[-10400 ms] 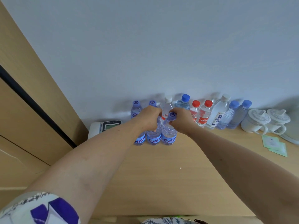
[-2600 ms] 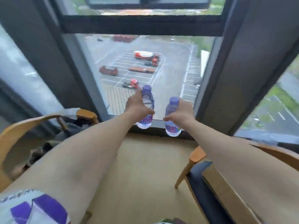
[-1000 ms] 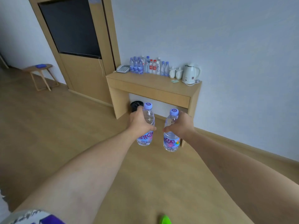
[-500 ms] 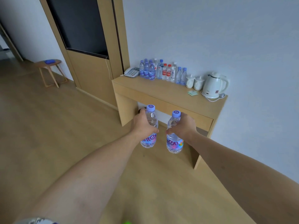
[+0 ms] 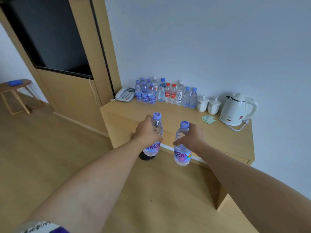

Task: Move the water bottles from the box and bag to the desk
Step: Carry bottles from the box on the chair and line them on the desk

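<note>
Two water bottles carried upright toward the desk (image 5: 225,142), one per hand.

Left hand (image 5: 146,132) wrapped around left bottle (image 5: 155,132); right hand (image 5: 191,137) gripping right bottle (image 5: 182,147) just below its purple cap; both held in the air before the desk's front edge. Row of bottles (image 5: 165,93) against the wall, flanked by telephone (image 5: 125,94), two lidded cups (image 5: 208,104) and kettle (image 5: 235,109). Dark round object, possibly a bin (image 5: 146,156), on the floor behind the left bottle.
</note>
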A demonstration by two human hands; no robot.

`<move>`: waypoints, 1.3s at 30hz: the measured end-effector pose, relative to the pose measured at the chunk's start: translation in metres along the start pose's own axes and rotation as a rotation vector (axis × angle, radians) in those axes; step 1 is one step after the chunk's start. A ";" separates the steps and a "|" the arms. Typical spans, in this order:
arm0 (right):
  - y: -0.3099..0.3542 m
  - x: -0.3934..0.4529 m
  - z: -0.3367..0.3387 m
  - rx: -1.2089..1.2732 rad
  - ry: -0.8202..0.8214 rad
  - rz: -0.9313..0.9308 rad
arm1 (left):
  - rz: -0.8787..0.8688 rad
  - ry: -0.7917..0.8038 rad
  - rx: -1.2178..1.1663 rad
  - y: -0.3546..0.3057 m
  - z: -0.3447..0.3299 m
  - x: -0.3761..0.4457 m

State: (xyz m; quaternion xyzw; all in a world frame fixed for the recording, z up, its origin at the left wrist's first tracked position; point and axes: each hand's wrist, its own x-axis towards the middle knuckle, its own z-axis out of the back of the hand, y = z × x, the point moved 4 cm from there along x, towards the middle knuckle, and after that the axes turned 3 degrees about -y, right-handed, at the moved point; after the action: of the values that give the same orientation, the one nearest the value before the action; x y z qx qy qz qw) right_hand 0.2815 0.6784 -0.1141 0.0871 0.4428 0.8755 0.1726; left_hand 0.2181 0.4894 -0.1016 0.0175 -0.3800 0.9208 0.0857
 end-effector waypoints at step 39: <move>-0.032 0.580 -0.145 -0.122 -0.085 -0.277 | -0.134 0.374 0.181 0.070 -0.194 0.611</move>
State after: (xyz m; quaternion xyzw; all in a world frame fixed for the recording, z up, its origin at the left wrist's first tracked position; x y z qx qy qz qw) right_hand -0.2922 0.8080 -0.2261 0.0515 0.3888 0.8642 0.3153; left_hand -0.3892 0.6655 -0.2288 -0.1206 -0.2712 0.9307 0.2140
